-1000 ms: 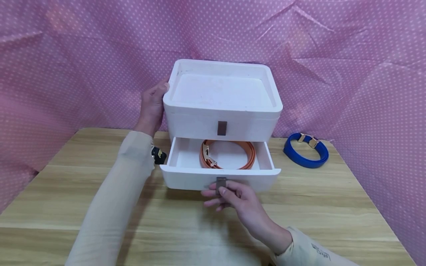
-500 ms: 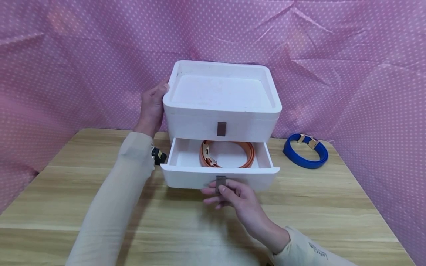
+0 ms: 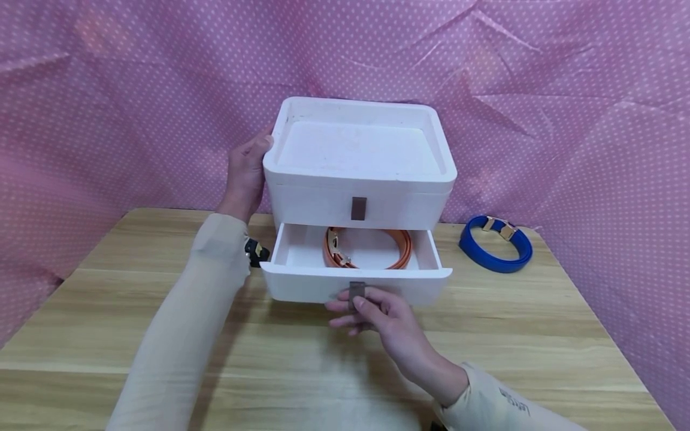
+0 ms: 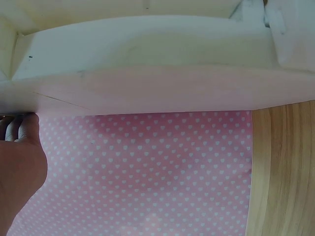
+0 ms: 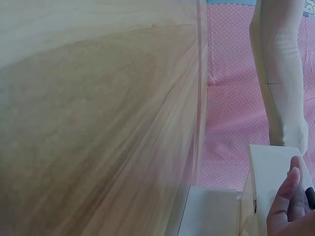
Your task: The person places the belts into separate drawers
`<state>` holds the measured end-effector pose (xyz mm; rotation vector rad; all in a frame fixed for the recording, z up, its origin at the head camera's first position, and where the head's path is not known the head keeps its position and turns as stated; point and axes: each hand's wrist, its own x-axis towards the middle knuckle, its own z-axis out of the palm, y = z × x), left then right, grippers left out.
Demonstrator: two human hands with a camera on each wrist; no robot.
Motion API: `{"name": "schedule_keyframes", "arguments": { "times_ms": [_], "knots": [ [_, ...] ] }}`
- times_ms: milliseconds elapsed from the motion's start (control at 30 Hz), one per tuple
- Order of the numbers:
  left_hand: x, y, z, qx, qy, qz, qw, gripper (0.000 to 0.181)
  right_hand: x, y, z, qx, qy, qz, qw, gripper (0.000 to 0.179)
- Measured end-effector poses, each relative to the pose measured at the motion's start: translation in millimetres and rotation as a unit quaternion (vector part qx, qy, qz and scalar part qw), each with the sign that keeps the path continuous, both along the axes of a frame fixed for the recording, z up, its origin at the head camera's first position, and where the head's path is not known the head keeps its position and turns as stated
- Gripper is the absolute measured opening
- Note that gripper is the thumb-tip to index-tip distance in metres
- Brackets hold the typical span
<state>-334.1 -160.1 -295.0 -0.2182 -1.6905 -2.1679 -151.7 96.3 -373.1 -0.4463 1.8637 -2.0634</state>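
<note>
A white two-drawer storage box [image 3: 312,200] has a tray-like top and brown pull tabs. On its left side my left hand [image 3: 247,173] holds it, thumb at the upper rim; the fingers are partly hidden behind it. In the left wrist view, the left hand [image 4: 22,162] meets the box's side [image 4: 147,88]. The lower drawer [image 3: 302,287] stands pulled out, with a coiled orange-brown belt [image 3: 406,246] inside. My right hand [image 3: 393,326] pinches the lower drawer's pull tab [image 3: 357,290] between thumb and fingers. The right wrist view shows the right hand [image 5: 288,206] at the drawer front [image 5: 270,164].
A coiled blue belt [image 3: 485,258] with a gold buckle lies on the wooden table [image 3: 528,335], right of the box. Behind the left forearm a black coiled item [image 3: 256,251] with gold parts is partly hidden. Pink dotted cloth [image 3: 172,90] hangs behind and at both sides.
The lower drawer has slid slightly inward, the right hand moving with it on the tab. Less of the orange-brown belt's near edge shows. The left hand has stayed in place.
</note>
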Motion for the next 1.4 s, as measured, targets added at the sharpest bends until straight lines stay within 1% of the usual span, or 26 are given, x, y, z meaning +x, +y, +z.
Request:
{"name": "schedule_keyframes", "arguments": {
  "times_ms": [467, 967, 1233, 1400],
  "knots": [
    [0.1, 0.9, 0.4, 0.008, 0.000, -0.004, 1.0000, 0.035, -4.7, 0, -1.4, 0.000, -0.002, 0.002, 1.0000, 0.031],
    [0.4, 0.4, -0.3, -0.002, 0.002, -0.005, 1.0000, 0.036, -8.7, -1, -0.8, 0.004, -0.014, 0.000, 0.9999, 0.032],
    [-0.2, 0.5, -1.4, -0.001, 0.004, -0.006, 1.0000, 0.036, -9.3, -2, -2.6, -0.001, -0.003, -0.001, 1.0000, 0.032],
    [0.6, -0.1, -1.2, -0.009, 0.012, -0.005, 0.9999, 0.037, -10.3, -3, -3.7, -0.004, 0.005, 0.002, 1.0000, 0.033]
  ]
}}
